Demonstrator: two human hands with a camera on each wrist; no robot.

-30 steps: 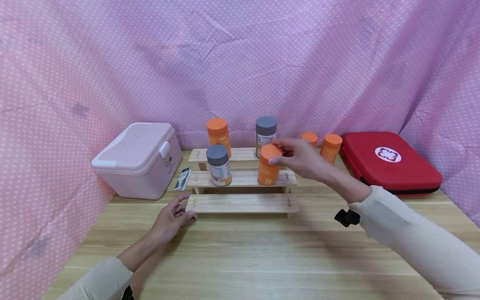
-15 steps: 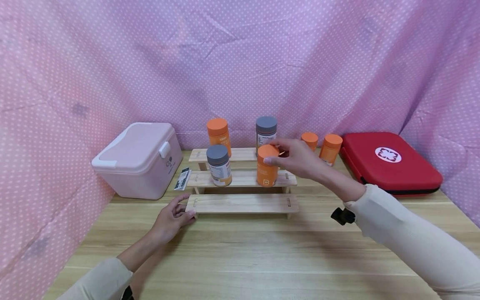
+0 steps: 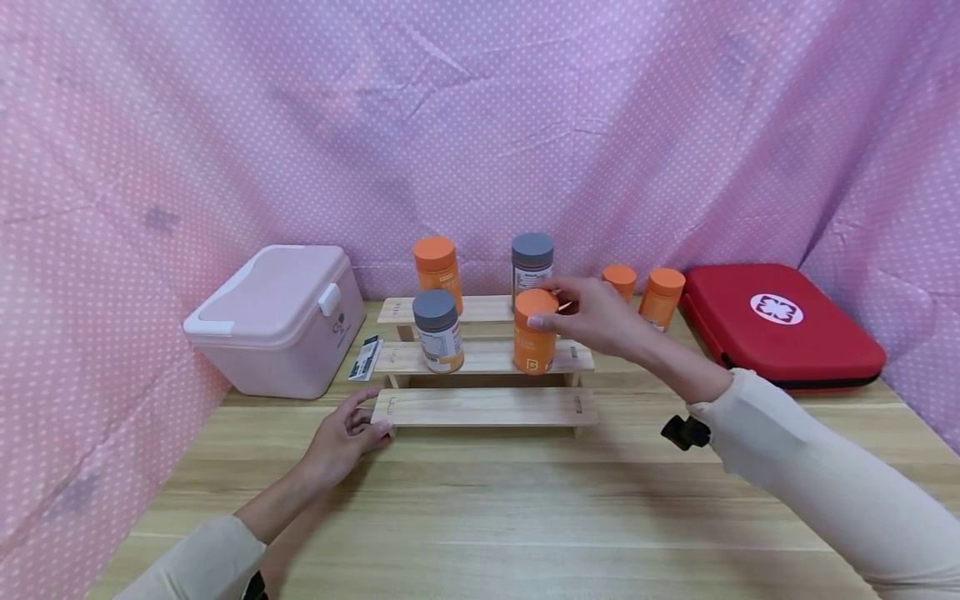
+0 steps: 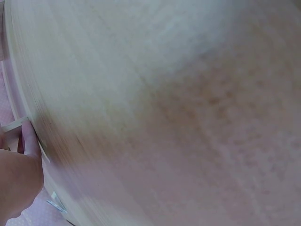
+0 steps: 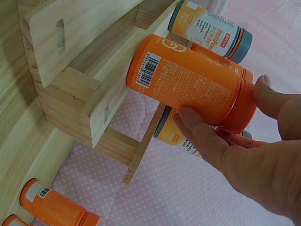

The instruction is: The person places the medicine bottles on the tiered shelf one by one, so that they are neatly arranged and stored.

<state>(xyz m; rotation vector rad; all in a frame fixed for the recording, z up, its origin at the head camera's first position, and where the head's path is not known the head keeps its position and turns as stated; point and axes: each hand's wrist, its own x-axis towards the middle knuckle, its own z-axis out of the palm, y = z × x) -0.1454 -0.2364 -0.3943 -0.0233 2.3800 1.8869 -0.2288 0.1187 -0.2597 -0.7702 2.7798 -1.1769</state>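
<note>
My right hand [image 3: 600, 317] grips an orange supplement bottle [image 3: 535, 346] by its lid, thumb on one side and fingers on the other. The bottle stands upright at the right part of the middle tier of a stepped wooden rack [image 3: 480, 407]. In the right wrist view its barcode side shows, with its base right at the shelf board [image 5: 106, 113]. A grey-lidded bottle [image 3: 438, 333] shares that tier, to the left. My left hand [image 3: 337, 442] pinches the left end of the lowest tier between thumb and fingers.
On the top tier stand an orange bottle [image 3: 437, 271] and a grey-lidded one [image 3: 532, 267]. Two orange bottles [image 3: 662, 298] stand right of the rack, beside a red first-aid case [image 3: 783, 325]. A pale pink box [image 3: 277, 321] and a small packet [image 3: 365, 358] are at left.
The orange bottle has shifted slightly left and turned a little in my right hand, mostly in the first half second. My left hand has stayed at the rack's end.
</note>
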